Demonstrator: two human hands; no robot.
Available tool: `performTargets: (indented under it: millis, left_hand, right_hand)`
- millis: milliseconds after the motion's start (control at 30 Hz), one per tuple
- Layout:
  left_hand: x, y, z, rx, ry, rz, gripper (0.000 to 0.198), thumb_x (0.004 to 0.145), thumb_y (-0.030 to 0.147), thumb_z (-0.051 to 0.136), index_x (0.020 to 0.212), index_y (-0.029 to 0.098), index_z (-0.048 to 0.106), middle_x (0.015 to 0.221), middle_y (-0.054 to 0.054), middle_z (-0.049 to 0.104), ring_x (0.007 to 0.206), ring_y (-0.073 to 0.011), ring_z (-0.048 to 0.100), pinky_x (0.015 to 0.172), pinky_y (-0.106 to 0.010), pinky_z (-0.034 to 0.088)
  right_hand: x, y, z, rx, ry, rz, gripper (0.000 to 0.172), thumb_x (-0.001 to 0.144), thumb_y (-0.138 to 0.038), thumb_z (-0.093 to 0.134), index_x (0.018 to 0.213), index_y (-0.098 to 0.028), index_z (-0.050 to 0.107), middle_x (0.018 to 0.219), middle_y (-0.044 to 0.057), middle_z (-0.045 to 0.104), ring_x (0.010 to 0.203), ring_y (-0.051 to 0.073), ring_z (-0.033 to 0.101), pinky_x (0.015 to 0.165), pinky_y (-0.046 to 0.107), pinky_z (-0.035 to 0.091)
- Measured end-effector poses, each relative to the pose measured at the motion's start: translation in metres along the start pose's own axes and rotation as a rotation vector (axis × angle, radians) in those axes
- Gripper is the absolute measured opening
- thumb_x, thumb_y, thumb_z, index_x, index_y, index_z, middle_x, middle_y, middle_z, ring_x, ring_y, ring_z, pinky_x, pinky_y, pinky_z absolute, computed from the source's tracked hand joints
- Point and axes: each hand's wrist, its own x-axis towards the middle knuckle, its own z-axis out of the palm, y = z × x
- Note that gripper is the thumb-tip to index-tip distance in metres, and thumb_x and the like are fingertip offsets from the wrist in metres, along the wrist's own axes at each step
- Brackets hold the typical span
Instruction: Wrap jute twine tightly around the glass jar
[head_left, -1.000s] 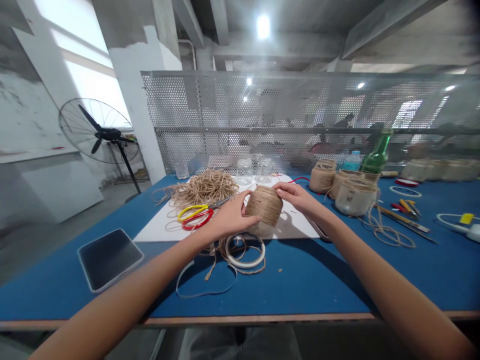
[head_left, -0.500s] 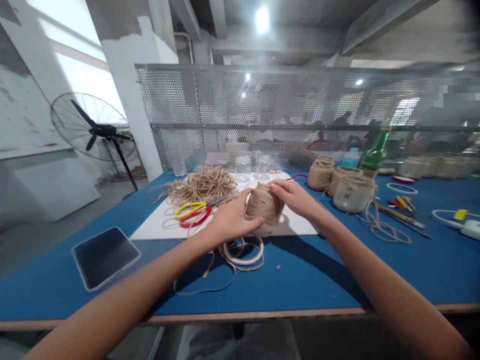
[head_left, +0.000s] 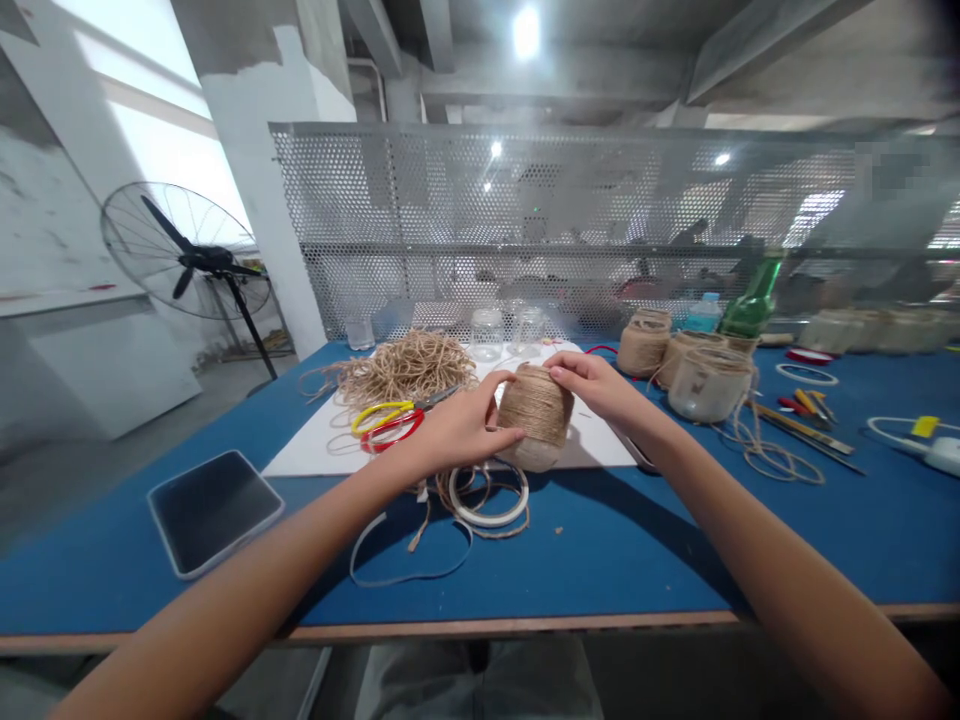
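Note:
A glass jar [head_left: 535, 412], wound with brown twine over most of its side, is held tilted above the white sheet [head_left: 600, 448]. My left hand [head_left: 471, 418] grips its left side, thumb low and fingers behind. On the upper right, my right hand [head_left: 589, 385] pinches at the jar's top edge; whether a twine end lies between those fingertips I cannot make out. Below the jar lie a white ring-shaped roll of tape [head_left: 489, 518] and loose twine. Scissors [head_left: 390, 425] with yellow and red handles rest left of my left hand, before a twine heap [head_left: 412, 365].
Twine-wrapped jars [head_left: 643, 345], a partly wrapped jar [head_left: 709, 385] and a green bottle [head_left: 752, 300] stand at the right. Clear jars [head_left: 487, 335] are at the back by the perforated metal screen [head_left: 450, 220]. A dark tray-like rectangle [head_left: 216, 510] lies at left, pens and tools [head_left: 810, 405] at right.
The jar has turned more upright and shifted slightly right, showing more of its wound side and glass bottom. Both hands moved a little with it and still hold it.

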Motion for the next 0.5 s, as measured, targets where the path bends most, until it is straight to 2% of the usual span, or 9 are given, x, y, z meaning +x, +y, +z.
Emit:
performTargets:
  millis: [500]
  left_hand:
    - [-0.002, 0.0021, -0.0054, 0.167, 0.013, -0.002, 0.063, 0.073, 0.048, 0.055, 0.128, 0.025, 0.032, 0.074, -0.001, 0.061, 0.062, -0.0168, 0.056, 0.054, -0.024, 0.035]
  right_hand:
    - [0.0007, 0.0033, -0.0024, 0.17, -0.062, 0.019, 0.019, 0.079, -0.035, 0.049, 0.083, -0.017, 0.055, 0.076, 0.0, 0.054, 0.074, 0.014, 0.049, 0.071, 0.028, 0.036]
